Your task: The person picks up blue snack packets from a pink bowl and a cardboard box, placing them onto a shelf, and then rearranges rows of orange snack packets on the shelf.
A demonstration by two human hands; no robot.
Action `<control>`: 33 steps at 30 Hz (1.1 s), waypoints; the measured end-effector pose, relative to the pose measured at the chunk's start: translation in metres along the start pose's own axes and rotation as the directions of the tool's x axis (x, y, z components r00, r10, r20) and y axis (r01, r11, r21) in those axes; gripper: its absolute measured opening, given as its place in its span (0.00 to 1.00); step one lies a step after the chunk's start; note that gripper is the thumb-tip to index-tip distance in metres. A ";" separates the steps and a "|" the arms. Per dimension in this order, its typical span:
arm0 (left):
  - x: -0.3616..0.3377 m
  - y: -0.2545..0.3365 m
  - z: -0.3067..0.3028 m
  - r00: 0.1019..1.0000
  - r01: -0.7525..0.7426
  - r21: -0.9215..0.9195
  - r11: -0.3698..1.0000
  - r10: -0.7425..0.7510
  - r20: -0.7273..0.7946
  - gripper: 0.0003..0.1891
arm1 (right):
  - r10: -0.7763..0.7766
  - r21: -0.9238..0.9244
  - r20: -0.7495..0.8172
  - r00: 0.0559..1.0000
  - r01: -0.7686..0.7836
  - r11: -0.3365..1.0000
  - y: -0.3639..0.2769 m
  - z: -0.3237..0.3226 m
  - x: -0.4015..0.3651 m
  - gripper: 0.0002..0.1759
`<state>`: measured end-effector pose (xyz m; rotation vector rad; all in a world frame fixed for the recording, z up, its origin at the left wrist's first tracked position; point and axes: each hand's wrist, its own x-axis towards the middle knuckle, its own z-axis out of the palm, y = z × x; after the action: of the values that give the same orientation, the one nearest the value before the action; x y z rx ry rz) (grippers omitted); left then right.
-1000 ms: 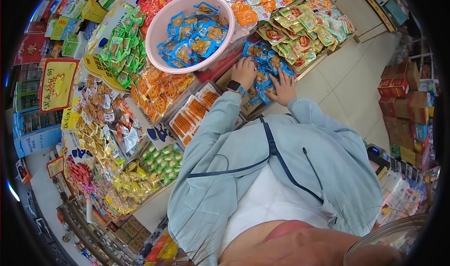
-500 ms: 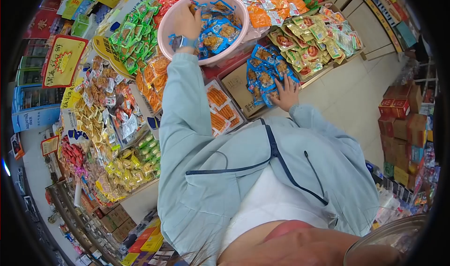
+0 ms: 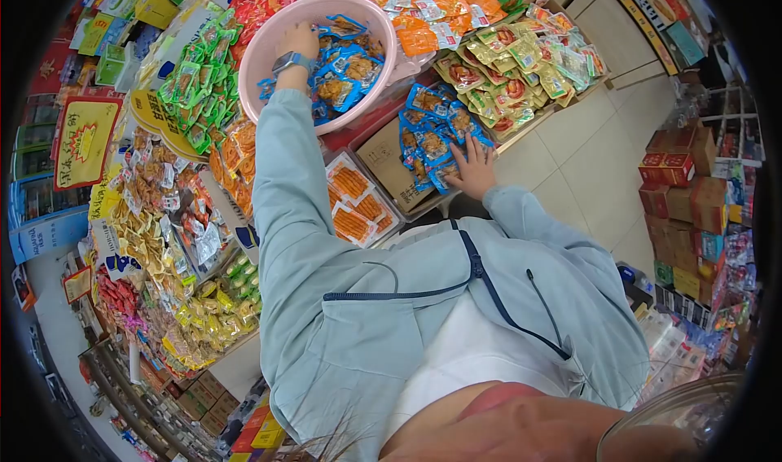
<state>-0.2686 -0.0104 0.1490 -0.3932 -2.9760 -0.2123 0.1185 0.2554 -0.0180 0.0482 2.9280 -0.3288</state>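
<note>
My left hand (image 3: pixel 298 43), with a watch (image 3: pixel 291 60) on the wrist, reaches into a pink plastic basin (image 3: pixel 388 32). Its fingers point down near the far left inside wall and are mostly hidden. Beside it in the basin are several blue snack packets (image 3: pixel 355 65) with brown food showing through clear windows. My right hand (image 3: pixel 474 167) rests with fingers spread on another pile of blue snack packets (image 3: pixel 432 143). That pile lies against a brown cardboard box (image 3: pixel 389 162), to the right of the basin.
Green packets (image 3: pixel 204 79) lie left of the basin, orange packets (image 3: pixel 432 26) and gold packets (image 3: pixel 509 71) to its right. A tray of orange snacks (image 3: pixel 358 205) sits near my body. A yellow price sign (image 3: pixel 85 143) stands at left; stacked cartons (image 3: pixel 680 193) are at far right.
The whole scene has shifted left in view. My left hand has moved slightly within the basin, its fingers less visible. My right hand stays spread on the blue packets.
</note>
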 end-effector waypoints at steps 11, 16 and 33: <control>-0.247 0.147 -0.015 0.893 -0.419 -0.409 0.810 0.287 -0.346 0.25 | -0.203 0.107 -0.120 0.972 0.216 0.971 0.024 -0.036 0.014 0.44; -0.399 0.166 0.098 0.909 0.366 -0.332 0.870 -0.410 -0.072 0.34 | -0.461 0.171 -0.202 0.864 0.494 0.852 0.033 -0.087 0.081 0.39; -0.386 0.156 0.148 0.752 0.650 0.209 0.731 -0.658 -0.037 0.33 | -0.616 0.024 0.120 0.779 0.618 0.786 0.008 -0.076 0.190 0.29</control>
<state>0.1256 0.0659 -0.0348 0.7119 -2.9957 0.0543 -0.0821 0.2822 0.0161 -0.9242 2.7331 -0.3786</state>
